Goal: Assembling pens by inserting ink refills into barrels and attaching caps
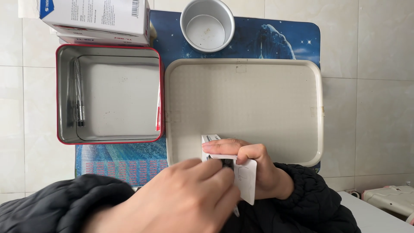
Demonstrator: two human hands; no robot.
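A small white cardboard box (235, 170) sits between both hands at the near edge of the scene, over the front rim of a large beige rectangular plastic tray (243, 108). The right hand (254, 166) wraps around the box from the far side, its fingers (224, 147) clenched along the top edge, so it is grasping the box. The left hand (185, 198) comes in from below and covers the lower left part of the box; its fingertips meet at the box's open end, pinching at something dark there, though what exactly they pinch cannot be told. Both wrists end in dark quilted jacket sleeves (310, 194).

The tray lies on a blue mat with a night-sky print (267, 36), which in turn lies on a pale tiled counter (375, 86). Just left of the tray stands an open rectangular metal tin with a red rim (110, 98); a few slim silver pens (78, 92) lie along its left inner wall. Beyond the tin, at the far left, white cardboard cartons with blue corners (97, 19) are stacked. Beyond the tray, a round grey metal cup (207, 24) stands on the mat. At the lower right corner a whitish plastic object (390, 200) shows only in part. Nothing lies between the hands and the tray's inner floor.
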